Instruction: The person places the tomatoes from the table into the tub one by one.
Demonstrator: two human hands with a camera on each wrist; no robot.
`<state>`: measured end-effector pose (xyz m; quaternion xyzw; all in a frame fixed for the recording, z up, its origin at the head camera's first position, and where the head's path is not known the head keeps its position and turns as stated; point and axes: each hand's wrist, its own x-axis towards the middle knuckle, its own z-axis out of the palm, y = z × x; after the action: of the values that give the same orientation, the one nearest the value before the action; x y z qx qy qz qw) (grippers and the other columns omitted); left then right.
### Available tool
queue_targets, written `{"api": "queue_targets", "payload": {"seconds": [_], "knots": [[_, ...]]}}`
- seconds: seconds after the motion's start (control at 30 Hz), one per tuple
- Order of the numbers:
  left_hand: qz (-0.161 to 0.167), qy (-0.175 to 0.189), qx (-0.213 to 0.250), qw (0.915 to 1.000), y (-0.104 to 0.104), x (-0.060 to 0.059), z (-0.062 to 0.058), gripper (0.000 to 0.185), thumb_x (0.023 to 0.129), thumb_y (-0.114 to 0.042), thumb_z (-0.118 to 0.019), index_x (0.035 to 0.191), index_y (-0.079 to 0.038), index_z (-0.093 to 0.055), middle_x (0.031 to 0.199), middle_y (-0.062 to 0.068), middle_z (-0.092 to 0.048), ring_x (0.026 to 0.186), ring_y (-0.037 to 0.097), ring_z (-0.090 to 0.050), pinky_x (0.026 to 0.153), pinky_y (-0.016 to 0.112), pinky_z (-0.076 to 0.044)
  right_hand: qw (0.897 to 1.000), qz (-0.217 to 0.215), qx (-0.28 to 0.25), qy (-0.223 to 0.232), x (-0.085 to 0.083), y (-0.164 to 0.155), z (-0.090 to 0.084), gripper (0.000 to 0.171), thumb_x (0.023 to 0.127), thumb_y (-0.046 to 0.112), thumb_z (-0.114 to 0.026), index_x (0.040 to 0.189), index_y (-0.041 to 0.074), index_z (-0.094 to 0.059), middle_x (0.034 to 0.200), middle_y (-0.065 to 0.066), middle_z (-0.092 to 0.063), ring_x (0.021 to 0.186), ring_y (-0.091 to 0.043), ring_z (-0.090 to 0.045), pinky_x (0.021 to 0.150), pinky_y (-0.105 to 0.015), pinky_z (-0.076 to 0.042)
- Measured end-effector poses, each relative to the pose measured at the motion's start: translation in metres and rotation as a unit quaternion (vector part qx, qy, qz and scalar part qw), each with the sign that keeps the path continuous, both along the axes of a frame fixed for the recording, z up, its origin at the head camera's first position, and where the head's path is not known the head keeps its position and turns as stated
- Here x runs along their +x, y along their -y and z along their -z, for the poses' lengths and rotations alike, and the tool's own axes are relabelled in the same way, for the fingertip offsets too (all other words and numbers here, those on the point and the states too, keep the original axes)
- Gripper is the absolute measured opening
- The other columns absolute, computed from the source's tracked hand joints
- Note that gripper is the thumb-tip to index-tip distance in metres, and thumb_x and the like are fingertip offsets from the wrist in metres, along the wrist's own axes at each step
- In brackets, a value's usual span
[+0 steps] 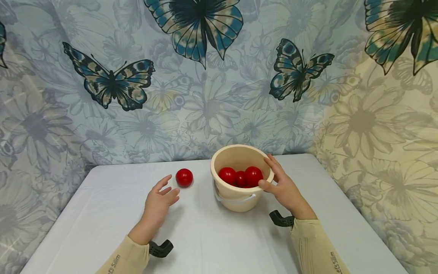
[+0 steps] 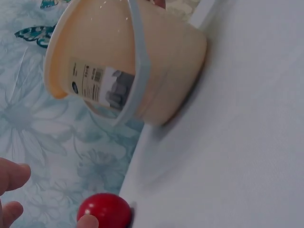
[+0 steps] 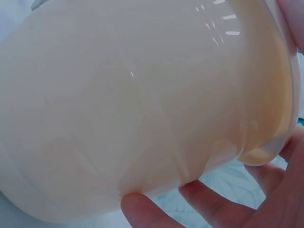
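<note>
just beyond the fingertips of the left hand (image 1: 159,201), slightly toward the middle of the table, a loose red tomato (image 1: 184,177) is sitting on the white table (image 1: 205,243). the left hand is hovering with its fingers spread and relaxed, gripping nothing; in the left wrist view a fingertip is lying right at the tomato's near edge, though whether it is touching cannot be told. being round, the tomato is offering no long axis to line up with. the left hand is plainly the nearer one. the right hand (image 1: 284,188) is busy elsewhere, its thumb and fingers curling round the rim of the cream bucket (image 1: 226,196), which is standing upright between the two hands and is holding three more red tomatoes (image 1: 241,177). the bucket is lying just beside the loose tomato, on its far side from the left hand. behind the table a butterfly curtain (image 1: 113,82) is hanging close.
</note>
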<state>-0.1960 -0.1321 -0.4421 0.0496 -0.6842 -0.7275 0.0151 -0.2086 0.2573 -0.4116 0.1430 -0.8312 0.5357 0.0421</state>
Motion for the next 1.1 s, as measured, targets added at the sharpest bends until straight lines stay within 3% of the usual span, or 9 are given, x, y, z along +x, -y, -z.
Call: {"api": "queue_targets", "payload": {"seconds": [0.13, 0.27, 0.47, 0.73, 1.1], "knots": [[-0.019, 0.026, 0.009, 0.9995, 0.008, -0.006, 0.01, 0.061, 0.095, -0.003, -0.065, 0.151, -0.012, -0.042, 0.155, 0.018, -0.022, 0.131, 0.035, -0.04, 0.09, 0.04, -0.054, 1.0, 0.007, 0.011, -0.001, 0.0, -0.001, 0.0, 0.08, 0.093, 0.028, -0.07, 0.159, 0.022, -0.026, 0.164, 0.012, -0.008, 0.14, -0.044, -0.032, 0.088, -0.045, -0.056], [-0.026, 0.041, 0.015, 0.9987, 0.012, -0.01, 0.016, 0.062, 0.095, -0.003, -0.066, 0.152, -0.012, -0.041, 0.156, 0.019, -0.019, 0.128, 0.035, -0.04, 0.094, 0.042, -0.053, 1.0, 0.006, 0.011, -0.002, 0.0, -0.001, 0.0, 0.08, 0.094, 0.029, -0.07, 0.159, 0.022, -0.025, 0.165, 0.006, -0.007, 0.14, -0.045, -0.031, 0.088, -0.047, -0.055], [-0.022, 0.063, 0.035, 0.9972, 0.015, -0.016, 0.029, 0.067, 0.094, -0.003, -0.066, 0.154, -0.012, -0.037, 0.159, 0.018, -0.013, 0.135, 0.034, -0.031, 0.096, 0.042, -0.052, 1.0, 0.008, 0.009, -0.002, 0.001, 0.0, -0.001, 0.08, 0.093, 0.029, -0.071, 0.159, 0.021, -0.025, 0.165, 0.004, -0.007, 0.14, -0.045, -0.03, 0.088, -0.047, -0.055], [-0.025, 0.053, 0.048, 0.9972, 0.015, -0.034, 0.043, 0.071, 0.094, -0.005, -0.068, 0.155, -0.014, -0.035, 0.16, 0.017, -0.012, 0.138, 0.032, -0.027, 0.092, 0.042, -0.054, 1.0, 0.003, 0.005, -0.001, 0.0, -0.001, 0.0, 0.08, 0.094, 0.029, -0.07, 0.159, 0.022, -0.025, 0.164, 0.01, -0.007, 0.141, -0.045, -0.029, 0.088, -0.047, -0.055], [-0.014, 0.044, 0.047, 0.9978, 0.011, -0.056, 0.045, 0.076, 0.093, -0.005, -0.069, 0.158, -0.016, -0.03, 0.158, 0.02, -0.013, 0.144, 0.033, -0.02, 0.092, 0.042, -0.054, 1.0, -0.005, -0.007, 0.0, 0.0, 0.0, 0.001, 0.08, 0.094, 0.027, -0.071, 0.16, 0.021, -0.025, 0.164, 0.01, -0.007, 0.141, -0.045, -0.03, 0.084, -0.044, -0.057]]}}
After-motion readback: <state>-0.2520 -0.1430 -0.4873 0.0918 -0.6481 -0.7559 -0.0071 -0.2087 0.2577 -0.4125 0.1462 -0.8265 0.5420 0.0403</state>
